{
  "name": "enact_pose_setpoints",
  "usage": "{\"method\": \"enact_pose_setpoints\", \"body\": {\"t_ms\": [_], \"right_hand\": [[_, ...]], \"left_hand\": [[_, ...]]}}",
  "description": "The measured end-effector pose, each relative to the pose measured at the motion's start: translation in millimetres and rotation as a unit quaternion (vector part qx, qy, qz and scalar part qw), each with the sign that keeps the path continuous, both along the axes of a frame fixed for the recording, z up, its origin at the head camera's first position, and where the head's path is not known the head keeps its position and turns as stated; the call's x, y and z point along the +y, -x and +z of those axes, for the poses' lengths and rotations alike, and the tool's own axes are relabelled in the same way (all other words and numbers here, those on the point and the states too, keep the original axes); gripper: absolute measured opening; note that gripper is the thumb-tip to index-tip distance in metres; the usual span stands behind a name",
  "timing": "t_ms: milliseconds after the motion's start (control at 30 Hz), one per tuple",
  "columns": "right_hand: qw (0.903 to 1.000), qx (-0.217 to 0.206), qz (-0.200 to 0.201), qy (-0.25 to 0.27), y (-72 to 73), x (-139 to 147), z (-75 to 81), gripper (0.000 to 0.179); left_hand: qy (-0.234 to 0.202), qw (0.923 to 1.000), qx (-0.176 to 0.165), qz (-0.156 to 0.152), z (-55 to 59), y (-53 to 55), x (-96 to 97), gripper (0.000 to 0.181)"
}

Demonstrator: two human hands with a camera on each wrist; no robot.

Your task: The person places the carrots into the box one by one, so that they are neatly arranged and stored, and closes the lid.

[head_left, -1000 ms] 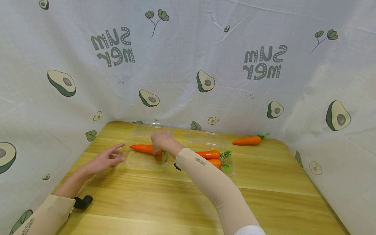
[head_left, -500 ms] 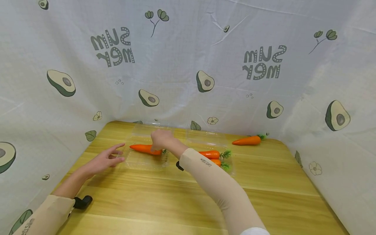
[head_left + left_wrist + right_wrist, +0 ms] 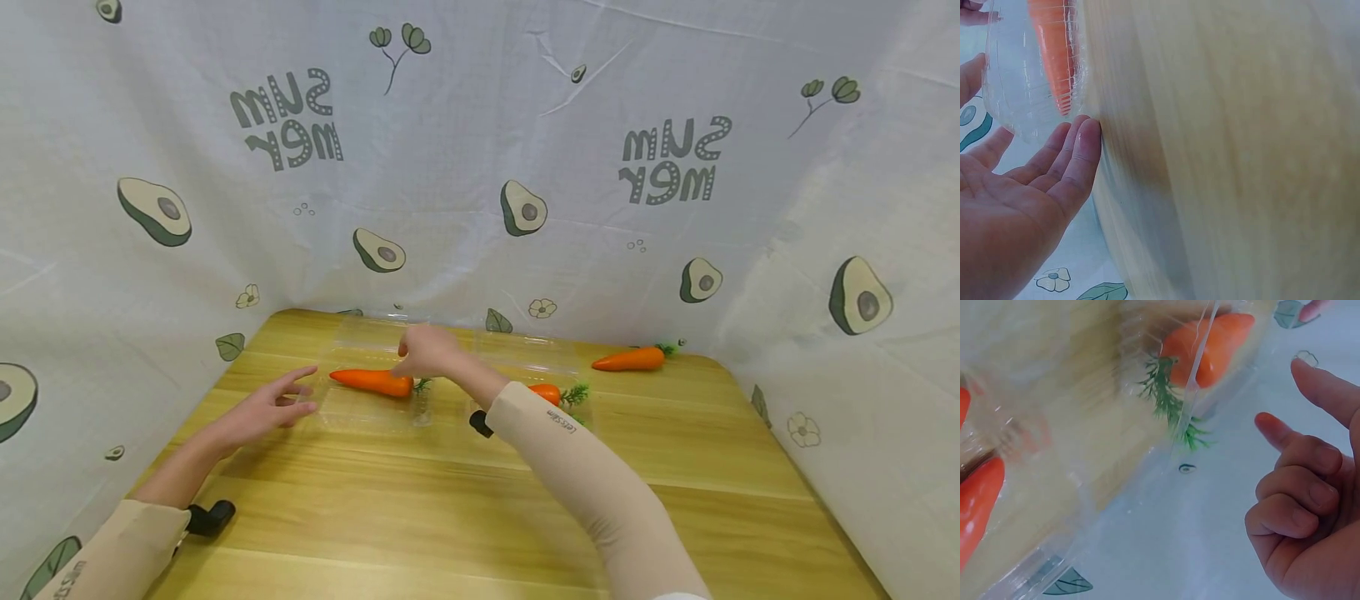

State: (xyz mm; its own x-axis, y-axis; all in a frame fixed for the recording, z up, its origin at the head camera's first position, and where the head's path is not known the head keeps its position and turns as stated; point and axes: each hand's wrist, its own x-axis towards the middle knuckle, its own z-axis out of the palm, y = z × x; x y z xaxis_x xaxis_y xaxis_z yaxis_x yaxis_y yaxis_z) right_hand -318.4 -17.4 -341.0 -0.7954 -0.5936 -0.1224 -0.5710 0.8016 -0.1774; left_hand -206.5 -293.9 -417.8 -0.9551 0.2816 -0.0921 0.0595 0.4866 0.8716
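An orange carrot (image 3: 371, 382) with a green leafy top lies in the left clear plastic container (image 3: 367, 414), its tip pointing left. My right hand (image 3: 431, 352) is just above the carrot's leafy end and holds nothing. In the right wrist view its thumb and index finger stand apart, while the other fingers (image 3: 1297, 487) are curled. At the container's left side is my left hand (image 3: 262, 410); in the left wrist view its straight fingers (image 3: 1079, 150) reach the container's edge beside the carrot tip.
Partly behind my right forearm, the right clear container (image 3: 528, 354) holds carrots (image 3: 545, 392). Another carrot (image 3: 630, 360) lies on the wooden table (image 3: 720, 450) at the back right. A printed curtain (image 3: 450, 150) hangs behind the table.
My right hand has let go of the carrot in the left container and lifted slightly up and to the right. That carrot and my left hand stay in place.
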Motion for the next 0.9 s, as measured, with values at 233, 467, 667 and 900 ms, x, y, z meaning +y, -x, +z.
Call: {"method": "enact_pose_setpoints", "body": {"t_ms": [233,467,667,900], "right_hand": [[0.9972,-0.029,-0.008,0.069,0.7,22.1,6.1,0.042],[0.9954,-0.032,-0.035,0.083,1.1,44.9,13.9,0.042],[0.9938,-0.033,-0.049,0.094,5.5,66.6,18.0,0.041],[0.9899,-0.043,-0.049,0.126,12.8,98.6,22.4,0.04]], "left_hand": [[0.006,1.0,0.0,0.004,0.9,-1.1,0.8,0.074],[0.01,0.9999,0.004,0.002,0.2,-1.5,0.3,0.074],[0.007,1.0,0.004,0.001,-0.1,-1.4,0.1,0.075],[0.005,1.0,0.002,0.0,-0.7,-0.3,-0.3,0.075]]}}
